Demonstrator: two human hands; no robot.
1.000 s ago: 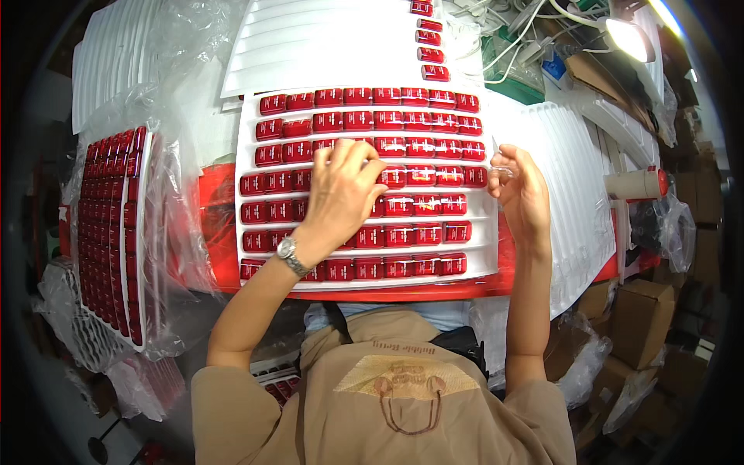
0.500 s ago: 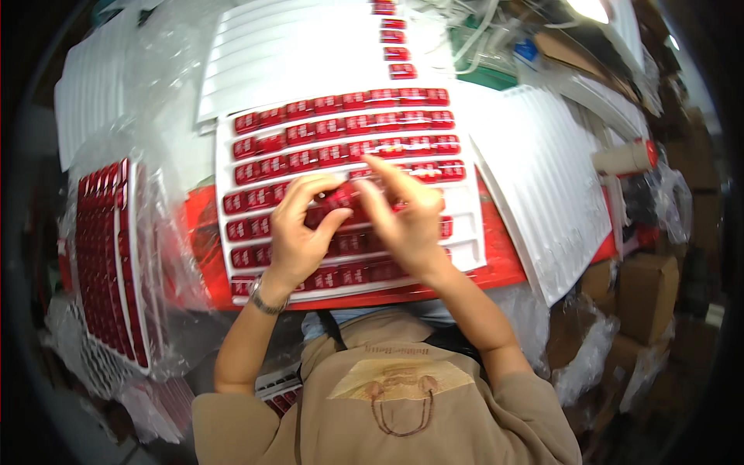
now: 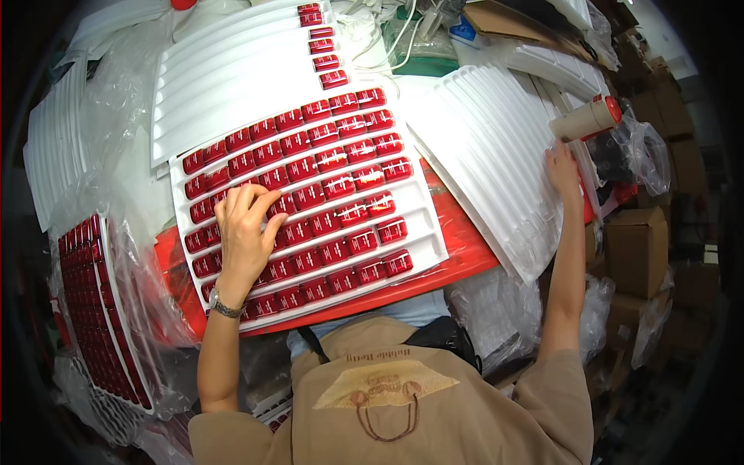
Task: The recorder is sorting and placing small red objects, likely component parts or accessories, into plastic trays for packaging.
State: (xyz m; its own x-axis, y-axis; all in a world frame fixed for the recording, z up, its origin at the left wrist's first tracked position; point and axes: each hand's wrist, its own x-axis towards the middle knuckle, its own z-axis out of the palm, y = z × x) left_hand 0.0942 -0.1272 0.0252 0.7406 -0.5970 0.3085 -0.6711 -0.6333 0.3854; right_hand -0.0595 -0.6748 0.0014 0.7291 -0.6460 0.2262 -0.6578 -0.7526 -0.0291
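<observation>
A white ridged tray (image 3: 422, 225) lies in front of me, filled with rows of small glossy red can-shaped pieces (image 3: 308, 195) with pale print. My left hand (image 3: 246, 229) rests over the left part of these rows, fingers bent and thumb apart, tips touching the red pieces. Nothing lifted shows in it. At the right, my right hand (image 3: 563, 167) is stretched out with its fingers extended, just below a beige cylinder (image 3: 581, 122) with a red end. Whether the fingertips touch the cylinder is hard to tell.
Behind the filled tray is another white tray (image 3: 225, 85) with one column of red pieces. White ridged trays (image 3: 496, 155) lie to the right. A filled tray in clear plastic (image 3: 81, 310) stands at the left. Cardboard boxes (image 3: 635, 248) are at the right.
My right hand has left the red pieces and moved far right, near the beige cylinder. My left hand stays over the tray. The whole view has shifted and turned.
</observation>
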